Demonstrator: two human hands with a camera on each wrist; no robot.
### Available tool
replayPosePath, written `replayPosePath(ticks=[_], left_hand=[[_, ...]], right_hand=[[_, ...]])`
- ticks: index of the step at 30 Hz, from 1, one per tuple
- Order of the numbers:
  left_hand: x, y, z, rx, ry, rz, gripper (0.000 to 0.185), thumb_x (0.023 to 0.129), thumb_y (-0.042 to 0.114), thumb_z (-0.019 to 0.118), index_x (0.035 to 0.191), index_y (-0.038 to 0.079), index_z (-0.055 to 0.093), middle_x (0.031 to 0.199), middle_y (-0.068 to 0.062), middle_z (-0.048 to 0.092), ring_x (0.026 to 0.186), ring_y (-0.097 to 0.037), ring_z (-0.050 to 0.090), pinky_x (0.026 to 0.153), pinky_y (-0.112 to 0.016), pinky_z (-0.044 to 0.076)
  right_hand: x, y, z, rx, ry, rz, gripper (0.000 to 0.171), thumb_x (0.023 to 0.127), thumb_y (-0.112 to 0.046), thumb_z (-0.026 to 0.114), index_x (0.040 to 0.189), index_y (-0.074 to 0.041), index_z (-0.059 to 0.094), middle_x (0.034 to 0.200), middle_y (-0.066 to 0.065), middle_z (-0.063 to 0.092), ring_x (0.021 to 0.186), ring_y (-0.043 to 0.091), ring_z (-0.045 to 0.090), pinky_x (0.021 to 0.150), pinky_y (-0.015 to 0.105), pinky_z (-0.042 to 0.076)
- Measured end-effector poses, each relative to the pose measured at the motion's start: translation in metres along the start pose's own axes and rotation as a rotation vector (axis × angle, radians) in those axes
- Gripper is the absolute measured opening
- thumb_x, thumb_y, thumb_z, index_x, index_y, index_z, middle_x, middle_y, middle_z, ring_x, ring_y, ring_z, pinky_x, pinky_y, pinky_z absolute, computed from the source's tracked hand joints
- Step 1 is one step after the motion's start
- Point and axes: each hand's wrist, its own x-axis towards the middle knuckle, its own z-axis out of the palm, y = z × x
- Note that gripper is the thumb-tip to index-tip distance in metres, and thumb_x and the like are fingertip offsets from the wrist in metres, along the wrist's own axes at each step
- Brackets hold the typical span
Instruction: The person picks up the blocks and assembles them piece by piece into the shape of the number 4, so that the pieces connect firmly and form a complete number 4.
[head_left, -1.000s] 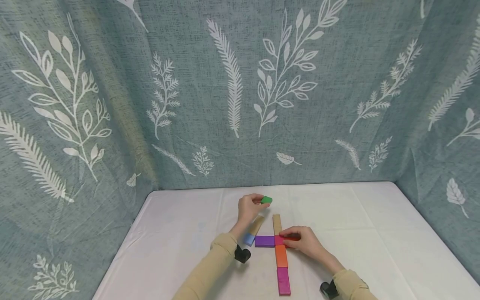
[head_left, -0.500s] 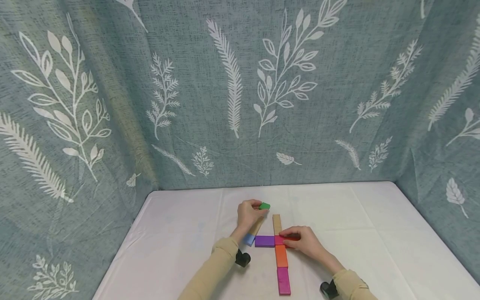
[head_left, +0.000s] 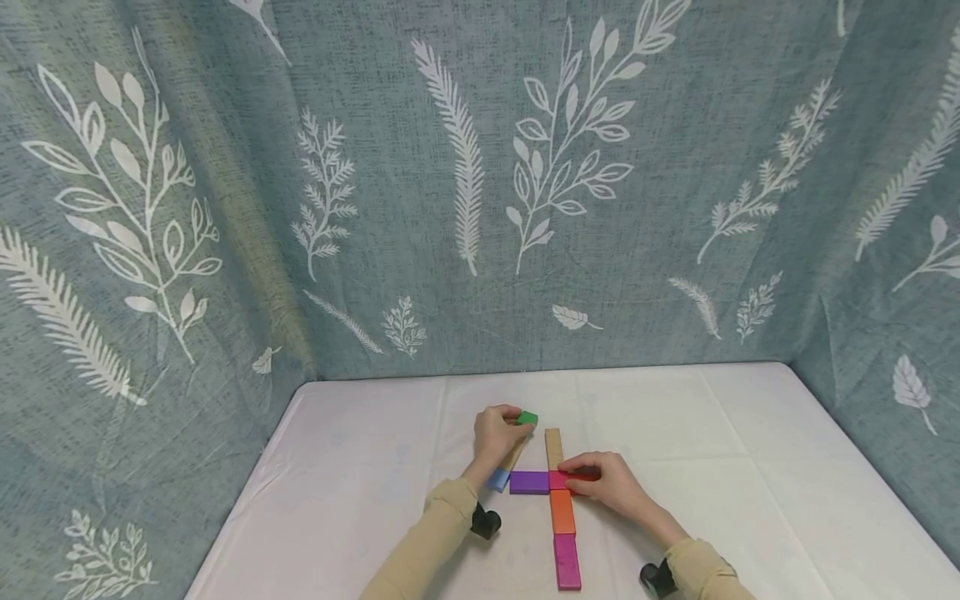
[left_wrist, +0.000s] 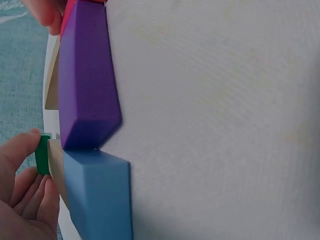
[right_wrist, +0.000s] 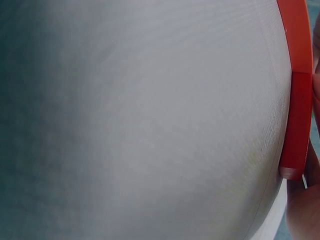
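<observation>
My left hand (head_left: 495,435) pinches a green block (head_left: 528,417) between thumb and fingers, at the far end of a natural wood block (head_left: 515,452). Whether the two touch is hard to tell. A light blue block (left_wrist: 102,192) adjoins the wood block's near end and meets a purple block (head_left: 529,482) at a corner. My right hand (head_left: 611,483) holds a red block (right_wrist: 297,125) with thumb and fingers, partly covering it in the head view. Beside it lies a pinkish-red block (head_left: 557,480) at the centre of a cross of flat blocks.
An orange block (head_left: 562,512) and a magenta block (head_left: 567,562) run from the centre toward the near edge. Another wood block (head_left: 553,448) points away from it. The white-covered table (head_left: 360,467) ends at a leaf-patterned curtain (head_left: 480,183).
My left hand has moved the green block nearer and slightly left, down toward the far end of the slanted wood block. My right hand has stayed in place.
</observation>
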Motion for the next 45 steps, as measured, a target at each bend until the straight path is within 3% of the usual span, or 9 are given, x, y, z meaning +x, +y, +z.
replayPosePath(ticks=[15, 27, 36, 45], left_hand=[[-0.006, 0.0, -0.002, 0.004, -0.004, -0.018, 0.03, 0.072, 0.015, 0.081, 0.097, 0.0, 0.073, 0.089, -0.013, 0.073, 0.08, -0.021, 0.068, 0.069, -0.032, 0.056], [-0.005, 0.002, 0.003, 0.06, 0.031, -0.031, 0.029, 0.072, 0.014, 0.081, 0.097, 0.001, 0.073, 0.087, -0.011, 0.073, 0.079, -0.02, 0.068, 0.068, -0.031, 0.056], [-0.007, 0.007, 0.005, 0.041, 0.042, -0.064, 0.027, 0.074, 0.014, 0.08, 0.097, 0.001, 0.073, 0.087, -0.011, 0.073, 0.078, -0.018, 0.066, 0.067, -0.03, 0.056], [-0.01, 0.01, 0.005, 0.038, 0.071, -0.054, 0.026, 0.073, 0.012, 0.079, 0.096, 0.0, 0.073, 0.083, -0.011, 0.072, 0.074, -0.017, 0.065, 0.063, -0.03, 0.054]], right_hand=[[-0.002, -0.003, 0.001, -0.011, 0.003, 0.009, 0.024, 0.083, -0.017, 0.072, 0.106, -0.011, 0.073, 0.103, 0.003, 0.073, 0.097, 0.02, 0.066, 0.081, 0.018, 0.052], [0.001, 0.0, -0.001, -0.003, -0.005, 0.002, 0.024, 0.083, -0.017, 0.072, 0.107, -0.011, 0.073, 0.103, 0.003, 0.073, 0.097, 0.02, 0.065, 0.081, 0.018, 0.052], [0.002, 0.001, -0.002, -0.001, -0.007, 0.007, 0.025, 0.083, -0.017, 0.072, 0.107, -0.012, 0.072, 0.103, 0.003, 0.073, 0.098, 0.021, 0.065, 0.082, 0.018, 0.051], [0.003, 0.001, -0.002, -0.004, -0.006, 0.005, 0.025, 0.083, -0.017, 0.072, 0.107, -0.012, 0.072, 0.103, 0.003, 0.073, 0.099, 0.023, 0.065, 0.082, 0.019, 0.051]])
